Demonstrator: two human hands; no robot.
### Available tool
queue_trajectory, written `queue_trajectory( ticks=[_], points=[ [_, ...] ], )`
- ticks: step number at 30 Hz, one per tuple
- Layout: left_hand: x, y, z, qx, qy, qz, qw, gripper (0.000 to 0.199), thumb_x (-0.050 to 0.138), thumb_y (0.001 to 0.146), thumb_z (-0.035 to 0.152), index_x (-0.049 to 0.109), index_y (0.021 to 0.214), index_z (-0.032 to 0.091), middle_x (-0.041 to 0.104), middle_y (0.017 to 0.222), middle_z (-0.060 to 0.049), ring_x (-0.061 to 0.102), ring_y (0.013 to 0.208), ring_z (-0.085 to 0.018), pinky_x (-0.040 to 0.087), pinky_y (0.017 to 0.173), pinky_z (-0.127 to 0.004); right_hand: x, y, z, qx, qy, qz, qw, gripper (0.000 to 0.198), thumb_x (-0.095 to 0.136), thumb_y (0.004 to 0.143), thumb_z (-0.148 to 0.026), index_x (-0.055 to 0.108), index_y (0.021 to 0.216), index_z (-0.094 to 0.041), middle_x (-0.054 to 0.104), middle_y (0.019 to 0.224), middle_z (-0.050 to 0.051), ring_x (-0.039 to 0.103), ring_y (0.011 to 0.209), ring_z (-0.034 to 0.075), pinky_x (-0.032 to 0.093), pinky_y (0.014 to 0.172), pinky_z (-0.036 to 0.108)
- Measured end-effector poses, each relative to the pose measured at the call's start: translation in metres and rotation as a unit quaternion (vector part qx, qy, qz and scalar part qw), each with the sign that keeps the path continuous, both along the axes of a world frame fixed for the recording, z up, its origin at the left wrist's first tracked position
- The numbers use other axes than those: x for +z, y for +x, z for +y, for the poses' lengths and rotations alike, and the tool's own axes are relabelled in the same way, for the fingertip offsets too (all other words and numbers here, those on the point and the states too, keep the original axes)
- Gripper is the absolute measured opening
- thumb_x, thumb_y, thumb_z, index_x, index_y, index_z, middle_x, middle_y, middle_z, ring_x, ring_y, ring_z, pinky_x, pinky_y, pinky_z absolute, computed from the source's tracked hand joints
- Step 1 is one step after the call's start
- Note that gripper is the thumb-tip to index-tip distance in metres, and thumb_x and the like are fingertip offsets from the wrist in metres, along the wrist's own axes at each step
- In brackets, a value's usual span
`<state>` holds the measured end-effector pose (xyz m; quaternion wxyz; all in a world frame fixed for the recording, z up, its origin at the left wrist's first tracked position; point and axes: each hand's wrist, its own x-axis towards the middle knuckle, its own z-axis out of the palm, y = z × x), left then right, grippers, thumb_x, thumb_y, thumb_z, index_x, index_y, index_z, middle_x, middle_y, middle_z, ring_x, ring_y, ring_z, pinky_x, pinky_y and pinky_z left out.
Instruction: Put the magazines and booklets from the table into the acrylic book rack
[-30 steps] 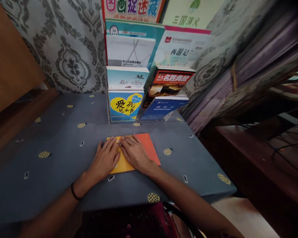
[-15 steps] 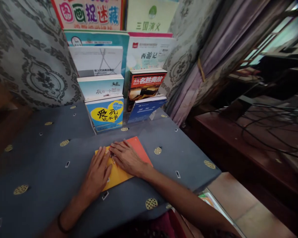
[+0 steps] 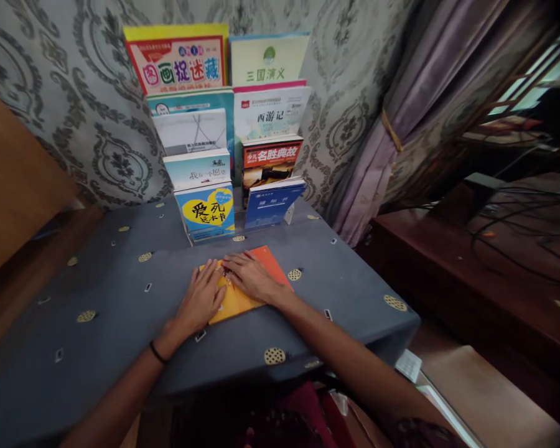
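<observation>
A thin book with a yellow and orange-red cover [image 3: 237, 303] lies flat on the table. My left hand [image 3: 200, 297] rests palm down on its yellow left side, fingers stretched out and pointing away from me. Across the middle of the cover lies my right hand [image 3: 252, 277], also flat with extended fingers, covering part of the printing. The fingertips of both hands are close together near the book's far edge. Neither hand grips anything. Just beyond the book stands a tiered clear rack [image 3: 190, 236] filled with upright books.
The rack's front row has a blue and yellow book [image 3: 208, 211] and a dark blue booklet [image 3: 271, 205]. A grey cloth with pineapple prints covers the table [image 3: 135, 317]. Patterned wallpaper and a tied curtain [image 3: 378, 143] are behind. Loose cables [image 3: 508, 242] lie at the right.
My view has tilted upward, so the rack's top books show whole and the scene sits differently in frame. Both hands stay flat on the book with little visible change.
</observation>
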<state>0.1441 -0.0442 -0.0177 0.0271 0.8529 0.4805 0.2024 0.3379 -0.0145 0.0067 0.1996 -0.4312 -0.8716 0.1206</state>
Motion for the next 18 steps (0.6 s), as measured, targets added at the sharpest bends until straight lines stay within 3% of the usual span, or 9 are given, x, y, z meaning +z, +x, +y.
queue_trajectory(
  ticks=[5, 10, 15, 18],
  points=[
    [0.013, 0.0, 0.002, -0.015, 0.002, 0.018, 1.0, 0.035, 0.042, 0.098, 0.028, 0.057, 0.125, 0.015, 0.053, 0.148, -0.019, 0.044, 0.144, -0.03, 0.035, 0.117, -0.058, -0.001, 0.004, -0.003, -0.003, 0.01, -0.014, 1.0, 0.04, 0.046, 0.103, -0.027, 0.058, 0.139, -0.016, 0.056, 0.148, 0.015, 0.049, 0.141, 0.024, 0.032, 0.12, 0.051],
    [0.005, -0.001, 0.005, -0.028, 0.005, -0.035, 0.999, 0.033, 0.041, 0.098, 0.028, 0.057, 0.124, 0.016, 0.053, 0.148, -0.017, 0.044, 0.144, -0.028, 0.037, 0.117, -0.054, 0.001, 0.019, -0.006, -0.044, 0.015, -0.049, 0.998, 0.045, 0.048, 0.103, -0.033, 0.055, 0.143, -0.014, 0.051, 0.152, 0.015, 0.043, 0.145, 0.025, 0.032, 0.121, 0.048],
    [0.0, -0.003, 0.005, -0.024, -0.003, -0.049, 0.999, 0.035, 0.041, 0.099, 0.029, 0.056, 0.128, 0.017, 0.053, 0.149, -0.015, 0.043, 0.145, -0.026, 0.036, 0.119, -0.052, 0.008, 0.038, -0.008, -0.172, -0.023, -0.077, 0.982, 0.05, 0.046, 0.103, -0.039, 0.05, 0.147, -0.016, 0.045, 0.157, 0.016, 0.038, 0.148, 0.029, 0.031, 0.119, 0.055],
    [0.004, -0.004, 0.003, -0.018, -0.005, -0.033, 0.999, 0.035, 0.04, 0.1, 0.03, 0.057, 0.128, 0.018, 0.053, 0.15, -0.015, 0.043, 0.145, -0.026, 0.036, 0.118, -0.053, 0.01, 0.045, -0.008, -0.202, -0.057, -0.086, 0.974, 0.054, 0.043, 0.103, -0.041, 0.045, 0.151, -0.015, 0.041, 0.159, 0.017, 0.039, 0.147, 0.03, 0.032, 0.119, 0.054]
  ],
)
